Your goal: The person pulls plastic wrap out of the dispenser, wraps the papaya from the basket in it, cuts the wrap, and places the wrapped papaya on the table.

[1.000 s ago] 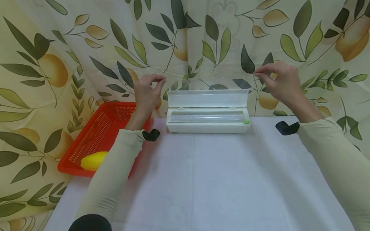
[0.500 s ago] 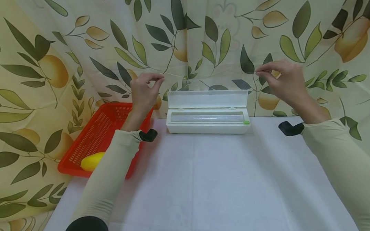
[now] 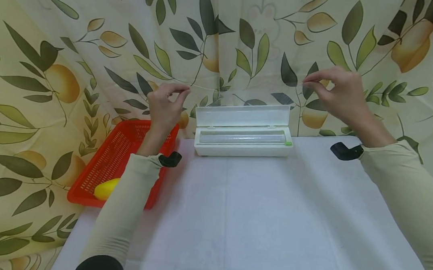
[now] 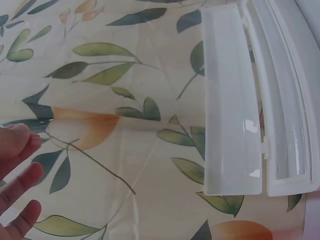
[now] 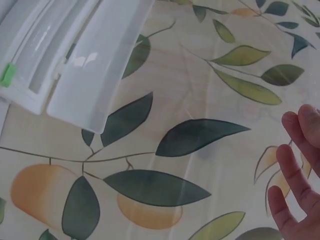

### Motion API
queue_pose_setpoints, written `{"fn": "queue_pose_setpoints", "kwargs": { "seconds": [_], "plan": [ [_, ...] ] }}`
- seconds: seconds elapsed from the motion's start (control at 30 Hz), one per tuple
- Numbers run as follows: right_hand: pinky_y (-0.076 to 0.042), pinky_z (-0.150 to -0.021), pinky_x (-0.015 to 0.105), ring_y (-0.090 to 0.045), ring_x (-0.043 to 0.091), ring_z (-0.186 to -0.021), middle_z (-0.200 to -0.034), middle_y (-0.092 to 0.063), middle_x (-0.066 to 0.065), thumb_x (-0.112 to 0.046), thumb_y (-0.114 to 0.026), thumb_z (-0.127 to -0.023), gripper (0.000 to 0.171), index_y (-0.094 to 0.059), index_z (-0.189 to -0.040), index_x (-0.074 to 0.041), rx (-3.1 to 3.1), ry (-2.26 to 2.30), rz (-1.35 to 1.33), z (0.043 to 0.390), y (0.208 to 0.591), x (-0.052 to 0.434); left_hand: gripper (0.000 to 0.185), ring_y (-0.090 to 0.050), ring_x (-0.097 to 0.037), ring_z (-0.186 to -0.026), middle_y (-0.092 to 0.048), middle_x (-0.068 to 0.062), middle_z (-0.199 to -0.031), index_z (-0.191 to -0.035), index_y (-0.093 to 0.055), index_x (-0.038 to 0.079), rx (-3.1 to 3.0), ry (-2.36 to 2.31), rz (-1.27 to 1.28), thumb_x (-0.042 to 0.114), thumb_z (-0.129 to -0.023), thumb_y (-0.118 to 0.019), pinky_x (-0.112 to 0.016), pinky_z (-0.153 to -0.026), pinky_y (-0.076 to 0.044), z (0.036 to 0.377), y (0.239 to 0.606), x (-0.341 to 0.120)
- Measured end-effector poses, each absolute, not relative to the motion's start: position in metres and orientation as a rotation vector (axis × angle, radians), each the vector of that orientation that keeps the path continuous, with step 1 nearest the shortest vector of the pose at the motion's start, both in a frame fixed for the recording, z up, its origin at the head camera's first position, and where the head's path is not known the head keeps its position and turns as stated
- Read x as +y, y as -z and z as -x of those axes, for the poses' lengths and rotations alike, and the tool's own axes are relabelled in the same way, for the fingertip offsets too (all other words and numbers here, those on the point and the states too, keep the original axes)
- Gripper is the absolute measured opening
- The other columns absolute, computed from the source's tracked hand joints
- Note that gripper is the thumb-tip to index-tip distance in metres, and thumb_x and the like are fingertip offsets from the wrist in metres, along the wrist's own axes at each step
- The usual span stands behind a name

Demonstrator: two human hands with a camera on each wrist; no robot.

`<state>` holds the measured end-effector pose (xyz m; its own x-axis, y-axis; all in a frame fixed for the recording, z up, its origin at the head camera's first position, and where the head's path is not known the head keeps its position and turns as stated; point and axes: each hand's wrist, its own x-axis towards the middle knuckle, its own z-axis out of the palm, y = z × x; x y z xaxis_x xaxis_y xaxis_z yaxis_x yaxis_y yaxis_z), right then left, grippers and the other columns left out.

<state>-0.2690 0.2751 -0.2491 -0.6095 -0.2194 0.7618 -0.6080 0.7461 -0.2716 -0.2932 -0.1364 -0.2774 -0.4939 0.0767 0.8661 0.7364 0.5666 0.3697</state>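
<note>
A white dispenser box (image 3: 243,147) stands open at the table's far edge, its lid (image 3: 242,115) tipped back and a roll of clear film (image 3: 242,137) inside. My left hand (image 3: 182,92) and right hand (image 3: 307,83) are raised above the box, and each pinches a top corner of a nearly invisible film sheet. The sheet's upper edge (image 3: 204,87) shows as a thin line. In the left wrist view my fingers (image 4: 17,170) are left of the lid (image 4: 230,100). The right wrist view has my fingers (image 5: 295,175) and the lid (image 5: 100,60).
A red basket (image 3: 121,155) with a yellow fruit (image 3: 105,188) sits at the table's left edge. A small green slider (image 3: 288,143) is on the box's right end. The white table (image 3: 256,217) spreads toward me. A leaf-print curtain (image 3: 97,45) hangs close behind.
Both hands have risen slightly and drifted apart, the left one leftward and the right one rightward, still pinching the film. The box has not moved.
</note>
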Motion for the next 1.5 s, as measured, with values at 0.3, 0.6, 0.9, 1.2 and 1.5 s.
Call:
{"fn": "queue_pose_setpoints", "kwargs": {
  "seconds": [0.3,0.6,0.9,1.2,1.5],
  "plan": [
    [-0.03,-0.072,0.018,-0.043,-0.009,-0.088,-0.092,-0.076,0.02,0.003,-0.072,-0.093,0.009,-0.078,-0.098,0.005,-2.183,-0.648,-0.625,0.262,0.242,0.275,0.014,-0.071,-0.028,-0.092,-0.078,-0.015,-0.098,-0.102,-0.079,-0.003,-1.916,0.971,0.653,0.008,-0.094,-0.075,-0.038,-0.085,-0.057,0.286,0.27,-0.135],
    [-0.028,-0.07,0.018,-0.042,-0.009,-0.085,-0.091,-0.076,0.019,0.004,-0.073,-0.092,0.008,-0.079,-0.097,0.003,-2.15,-0.622,-0.654,0.256,0.236,0.277,0.013,-0.071,-0.025,-0.092,-0.078,-0.013,-0.098,-0.102,-0.08,0.0,-1.88,1.03,0.657,0.007,-0.092,-0.077,-0.029,-0.087,-0.055,0.28,0.263,-0.136],
    [-0.03,-0.074,0.013,-0.044,-0.01,-0.091,-0.094,-0.076,0.02,0.005,-0.075,-0.09,0.009,-0.079,-0.098,0.003,-2.153,-0.621,-0.639,0.247,0.231,0.277,0.013,-0.07,-0.024,-0.092,-0.078,-0.013,-0.096,-0.101,-0.08,0.0,-1.877,1.02,0.654,0.009,-0.092,-0.077,-0.029,-0.086,-0.054,0.27,0.257,-0.137],
    [-0.03,-0.072,0.011,-0.041,-0.017,-0.091,-0.089,-0.075,0.023,0.012,-0.075,-0.087,0.011,-0.078,-0.096,0.007,-2.106,-0.603,-0.654,0.236,0.224,0.274,0.014,-0.07,-0.026,-0.091,-0.078,-0.014,-0.095,-0.101,-0.08,-0.001,-1.869,0.995,0.67,0.01,-0.093,-0.077,-0.033,-0.086,-0.054,0.263,0.25,-0.138],
    [-0.028,-0.069,0.009,-0.039,-0.015,-0.088,-0.088,-0.074,0.025,0.013,-0.076,-0.084,0.013,-0.077,-0.096,0.009,-2.093,-0.57,-0.676,0.223,0.216,0.27,0.017,-0.071,-0.025,-0.091,-0.078,-0.015,-0.095,-0.102,-0.08,-0.002,-1.842,0.956,0.716,0.013,-0.096,-0.074,-0.028,-0.087,-0.054,0.257,0.246,-0.142]
  ]
}}
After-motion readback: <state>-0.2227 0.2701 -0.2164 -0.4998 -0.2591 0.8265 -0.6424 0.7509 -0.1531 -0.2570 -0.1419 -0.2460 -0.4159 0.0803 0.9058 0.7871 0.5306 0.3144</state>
